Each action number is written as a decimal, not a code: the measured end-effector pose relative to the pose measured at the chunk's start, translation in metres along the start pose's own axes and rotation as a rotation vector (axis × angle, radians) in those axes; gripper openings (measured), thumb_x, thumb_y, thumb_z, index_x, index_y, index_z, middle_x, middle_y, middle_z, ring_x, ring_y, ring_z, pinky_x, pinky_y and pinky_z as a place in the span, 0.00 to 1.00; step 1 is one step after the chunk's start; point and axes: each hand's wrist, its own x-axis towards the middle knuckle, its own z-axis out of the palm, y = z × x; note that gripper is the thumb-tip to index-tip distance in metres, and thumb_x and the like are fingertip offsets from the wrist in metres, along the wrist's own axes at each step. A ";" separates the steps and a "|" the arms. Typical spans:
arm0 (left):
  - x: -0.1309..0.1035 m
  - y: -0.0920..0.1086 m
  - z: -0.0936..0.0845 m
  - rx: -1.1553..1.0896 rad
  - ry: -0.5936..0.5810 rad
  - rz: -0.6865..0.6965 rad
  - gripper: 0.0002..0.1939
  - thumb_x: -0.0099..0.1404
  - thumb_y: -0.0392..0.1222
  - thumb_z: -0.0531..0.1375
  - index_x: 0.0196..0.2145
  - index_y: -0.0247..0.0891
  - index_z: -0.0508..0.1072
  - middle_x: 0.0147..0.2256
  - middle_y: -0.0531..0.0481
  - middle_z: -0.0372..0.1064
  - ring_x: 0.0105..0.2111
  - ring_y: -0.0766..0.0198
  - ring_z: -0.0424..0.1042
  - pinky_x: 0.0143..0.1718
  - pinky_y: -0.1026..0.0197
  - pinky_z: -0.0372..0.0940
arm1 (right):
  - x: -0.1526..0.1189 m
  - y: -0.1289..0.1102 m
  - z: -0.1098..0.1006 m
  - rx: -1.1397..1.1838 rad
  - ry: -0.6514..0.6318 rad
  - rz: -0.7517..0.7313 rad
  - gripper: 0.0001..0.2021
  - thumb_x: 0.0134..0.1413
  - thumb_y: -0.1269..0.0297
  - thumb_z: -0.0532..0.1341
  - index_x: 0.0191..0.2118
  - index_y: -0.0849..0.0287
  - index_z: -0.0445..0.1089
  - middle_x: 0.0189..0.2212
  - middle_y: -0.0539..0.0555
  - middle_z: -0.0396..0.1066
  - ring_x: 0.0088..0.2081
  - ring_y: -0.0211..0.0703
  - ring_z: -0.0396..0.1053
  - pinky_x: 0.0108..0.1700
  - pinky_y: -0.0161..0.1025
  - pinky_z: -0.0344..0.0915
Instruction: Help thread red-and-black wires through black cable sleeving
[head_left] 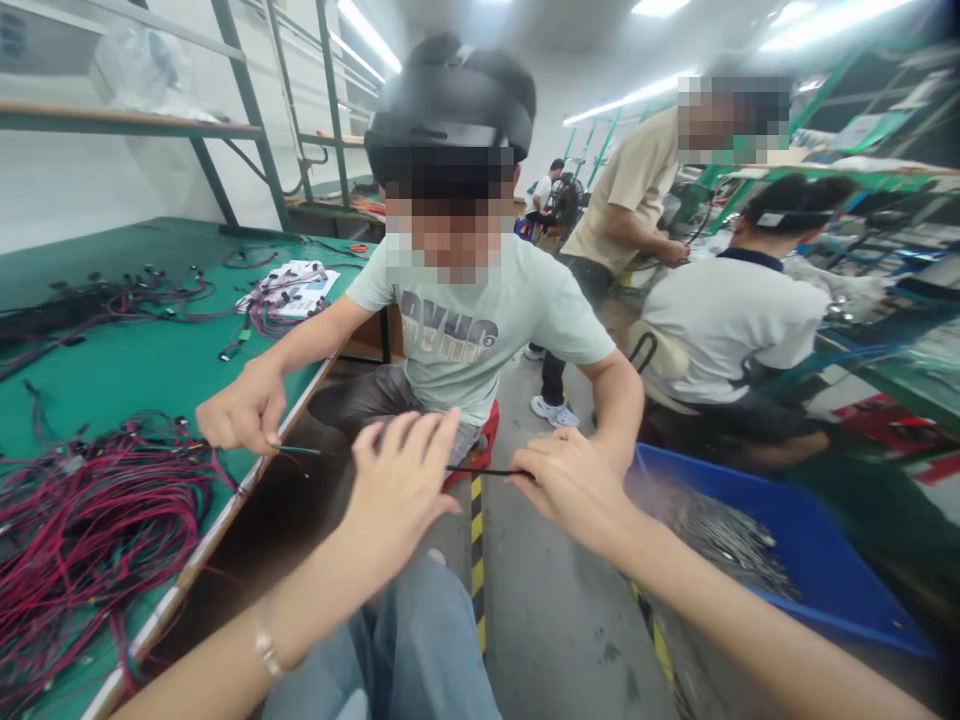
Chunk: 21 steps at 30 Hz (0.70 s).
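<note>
My right hand (566, 485) is closed, its fingers pinching a thin black cable or sleeve (484, 470). That cable stretches level to the left and disappears at my left hand (401, 485). My left hand is raised with fingers stretched out and apart, so whether it touches the cable is hidden. Beyond it, the hand (244, 410) of a seated person facing me pinches a thin green wire (300, 450), whose end points toward my left hand. That person's other hand is hidden behind my right hand.
A green-topped table (247, 350) runs along the left, with a big heap of red and black wires (97, 530) near its edge. White papers (289, 288) lie under more wires. On the right stands a blue bin (810, 540) holding grey cable-like pieces. Other people work behind.
</note>
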 end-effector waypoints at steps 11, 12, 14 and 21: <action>0.038 0.015 0.020 -0.121 -0.262 0.369 0.05 0.60 0.33 0.51 0.33 0.35 0.66 0.31 0.48 0.67 0.33 0.59 0.65 0.32 0.58 0.59 | 0.000 0.007 -0.001 -0.054 -0.015 0.003 0.07 0.50 0.66 0.56 0.26 0.59 0.68 0.25 0.56 0.71 0.40 0.48 0.60 0.36 0.42 0.44; 0.039 0.016 0.019 -0.113 -0.271 0.365 0.06 0.60 0.33 0.50 0.32 0.35 0.66 0.31 0.48 0.67 0.33 0.59 0.65 0.31 0.58 0.59 | 0.000 0.009 -0.001 -0.063 -0.008 0.001 0.06 0.50 0.66 0.56 0.26 0.60 0.68 0.24 0.56 0.71 0.38 0.47 0.60 0.35 0.42 0.44; 0.043 0.017 0.017 -0.117 -0.275 0.340 0.07 0.60 0.32 0.50 0.32 0.35 0.66 0.30 0.47 0.67 0.33 0.58 0.66 0.31 0.58 0.60 | 0.002 0.012 -0.001 -0.086 0.018 -0.001 0.06 0.49 0.67 0.56 0.26 0.61 0.66 0.23 0.57 0.69 0.37 0.47 0.60 0.35 0.43 0.43; 0.052 0.010 0.012 -0.194 -0.356 0.243 0.16 0.57 0.37 0.56 0.45 0.41 0.65 0.38 0.46 0.69 0.35 0.56 0.69 0.32 0.57 0.64 | 0.009 0.013 -0.010 -0.115 0.029 0.040 0.21 0.48 0.63 0.58 0.49 0.62 0.62 0.22 0.56 0.69 0.32 0.49 0.64 0.36 0.43 0.48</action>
